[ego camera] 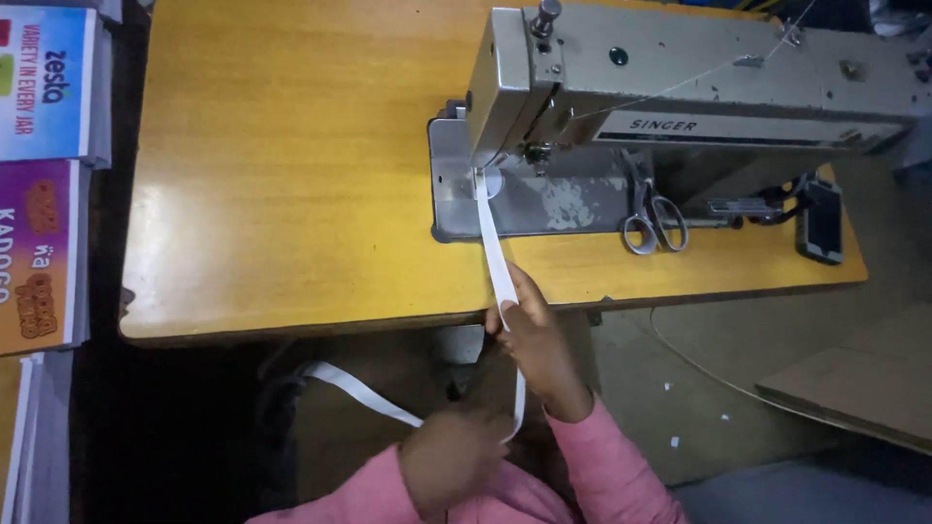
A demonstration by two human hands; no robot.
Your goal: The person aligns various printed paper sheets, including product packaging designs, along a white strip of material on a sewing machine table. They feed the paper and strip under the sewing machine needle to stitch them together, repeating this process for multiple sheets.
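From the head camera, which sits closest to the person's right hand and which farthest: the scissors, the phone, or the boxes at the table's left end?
Measured from the right hand at the table's front edge:
1. Scissors, up and to the right, beside the sewing machine.
2. Phone, farther right near the table's right end.
3. Boxes, far left, beyond the table's left end.

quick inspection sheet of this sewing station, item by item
surface: yellow wooden table, glossy, worn front edge
job's things: white strip runs from under the grey sewing machine head, over the table edge, down to the lap
clutter: scissors and dark phone on the table
grippers: right hand pinches the strip at the table edge; left hand, blurred, holds the strip lower
cables: thin thread across the machine top; thin cord on the floor
surroundings: colourful printed boards at left, cardboard at right
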